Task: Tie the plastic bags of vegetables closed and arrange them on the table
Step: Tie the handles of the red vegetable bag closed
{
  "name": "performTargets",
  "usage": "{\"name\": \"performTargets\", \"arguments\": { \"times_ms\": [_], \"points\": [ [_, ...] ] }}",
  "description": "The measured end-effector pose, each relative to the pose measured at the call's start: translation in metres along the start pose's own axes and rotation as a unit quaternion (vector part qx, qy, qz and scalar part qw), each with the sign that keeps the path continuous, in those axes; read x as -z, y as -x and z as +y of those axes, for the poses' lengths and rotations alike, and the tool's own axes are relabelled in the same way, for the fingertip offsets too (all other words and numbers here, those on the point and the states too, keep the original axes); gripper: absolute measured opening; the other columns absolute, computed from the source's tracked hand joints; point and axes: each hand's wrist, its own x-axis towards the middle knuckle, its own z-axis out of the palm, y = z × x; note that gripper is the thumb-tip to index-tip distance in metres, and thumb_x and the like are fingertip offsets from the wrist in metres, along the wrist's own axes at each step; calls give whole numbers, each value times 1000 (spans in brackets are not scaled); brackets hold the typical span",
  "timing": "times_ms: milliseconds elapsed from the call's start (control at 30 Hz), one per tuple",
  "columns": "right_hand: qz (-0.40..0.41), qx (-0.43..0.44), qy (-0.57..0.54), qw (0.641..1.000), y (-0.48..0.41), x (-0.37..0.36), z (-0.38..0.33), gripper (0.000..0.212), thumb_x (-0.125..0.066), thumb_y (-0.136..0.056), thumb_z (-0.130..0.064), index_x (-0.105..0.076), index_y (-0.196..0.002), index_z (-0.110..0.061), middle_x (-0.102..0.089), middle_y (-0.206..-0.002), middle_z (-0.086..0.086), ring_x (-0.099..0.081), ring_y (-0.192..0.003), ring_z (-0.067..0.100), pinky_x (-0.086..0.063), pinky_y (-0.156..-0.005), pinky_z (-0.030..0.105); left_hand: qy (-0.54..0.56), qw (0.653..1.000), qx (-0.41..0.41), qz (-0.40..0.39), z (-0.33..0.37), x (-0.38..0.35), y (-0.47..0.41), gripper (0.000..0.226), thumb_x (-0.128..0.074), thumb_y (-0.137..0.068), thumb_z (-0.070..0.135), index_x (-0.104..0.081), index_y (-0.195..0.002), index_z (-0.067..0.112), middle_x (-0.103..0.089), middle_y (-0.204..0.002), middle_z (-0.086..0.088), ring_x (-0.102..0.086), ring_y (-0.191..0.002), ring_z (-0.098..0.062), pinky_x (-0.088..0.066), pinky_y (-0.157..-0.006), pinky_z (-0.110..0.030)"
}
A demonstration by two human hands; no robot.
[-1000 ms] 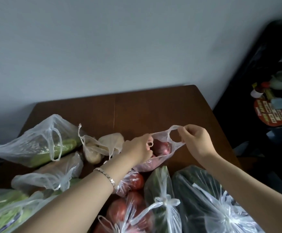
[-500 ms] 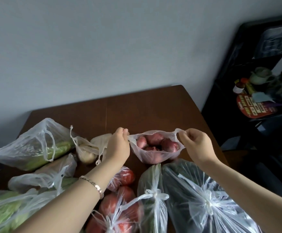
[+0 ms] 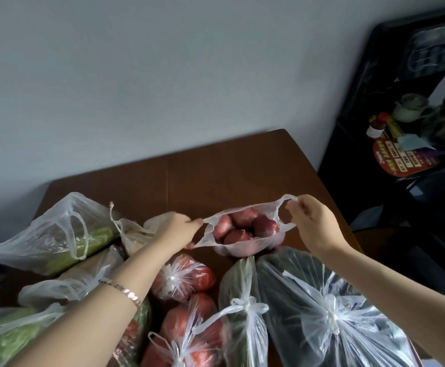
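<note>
Head view: left hand [image 3: 175,231] pinches one handle of the clear onion bag [image 3: 245,235]; right hand [image 3: 312,223] pinches the other, stretching the mouth open. Bag rests on the brown table [image 3: 216,176], just behind the tied tomato bag [image 3: 183,279] and tied dark greens bag [image 3: 327,313].

Dim, soft daylight; slight motion blur, wide-angle bending at edges.

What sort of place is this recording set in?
Probably a home kitchen or dining corner: a wooden table against a plain wall, bags of vegetables on it, and a dark shelf holding a teapot.
</note>
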Motion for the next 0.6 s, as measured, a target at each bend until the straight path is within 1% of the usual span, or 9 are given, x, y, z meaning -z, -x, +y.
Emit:
{"name": "performTargets", "arguments": {
  "times_ms": [67, 100, 167, 233, 300, 333, 433, 500, 600],
  "points": [
    [9, 31, -15, 999, -1, -2, -2, 26, -52, -90, -19, -58, -80, 3, -56, -80, 6, -50, -71, 18, -40, -62, 22, 181, 981, -39, 62, 6, 2, 1, 26, -61, -86, 27, -64, -71, 6, -59, -73, -4, -57, -74, -18, -38, -62, -22],
    [5, 50, -27, 998, -1, -5, -5, 24, -55, -89, -18, -59, -77, 1, -56, -86, 2, -52, -77, 13, -41, -66, 16, 251, 963, -58, 80, 11, 1, 3, 18, -64, -83, 25, -67, -77, 9, -62, -82, -1, -57, -82, -16, -38, -64, -17],
    [-32, 70, -78, 994, -2, -13, -11, 17, -57, -88, -16, -62, -73, -9, -56, -98, -8, -52, -86, 2, -40, -72, 5, 356, 930, -81, 44, 21, -8, 8, 12, -69, -73, 31, -68, -73, 19, -67, -91, 6, -59, -88, -11, -41, -73, -12],
    [-83, 52, -167, 981, -6, -22, -13, 13, -54, -90, -13, -63, -82, -13, -60, -106, -7, -55, -90, -4, -41, -79, 5, 407, 907, -108, 3, 24, -26, 6, 16, -64, -68, 37, -64, -69, 21, -67, -90, 1, -61, -86, -11, -43, -82, -22],
    [-109, 22, -259, 959, -11, -30, -13, 14, -48, -93, -13, -61, -89, -10, -64, -95, 0, -60, -85, 2, -48, -76, 11, 413, 902, -129, 10, 28, -43, 8, 9, -57, -85, 23, -59, -83, 15, -62, -82, -5, -59, -72, -6, -46, -71, -17],
    [-105, 19, -272, 956, -14, -34, -14, 14, -47, -93, -12, -60, -88, -10, -63, -86, 1, -60, -78, 5, -48, -72, 13, 405, 904, -133, 20, 30, -50, 7, 7, -51, -92, 16, -57, -88, 17, -61, -82, -4, -59, -72, -7, -47, -69, -16],
    [-68, 8, -234, 970, -30, -49, -12, 19, -42, -96, -11, -58, -86, -17, -52, -69, 1, -49, -63, 10, -42, -59, 15, 384, 908, -168, 15, 33, -68, 0, 34, -45, -93, 4, -63, -86, 33, -66, -86, 1, -61, -79, -17, -52, -77, -33],
    [-59, -32, -227, 972, -40, -58, -10, 24, -39, -97, -12, -58, -88, -22, -49, -66, -1, -43, -56, 9, -38, -51, 16, 336, 924, -176, 43, 40, -70, -6, 32, -45, -93, 2, -65, -85, 26, -64, -79, 6, -56, -69, -11, -48, -70, -26],
    [-78, -100, -225, 966, -53, -67, -6, 24, -38, -98, -13, -60, -93, -21, -50, -73, -2, -43, -49, 1, -35, -46, 14, 354, 923, -128, 82, 52, -66, -18, 18, -49, -91, 8, -63, -85, 18, -59, -76, 3, -54, -67, -12, -45, -60, -20]
  ]
}}
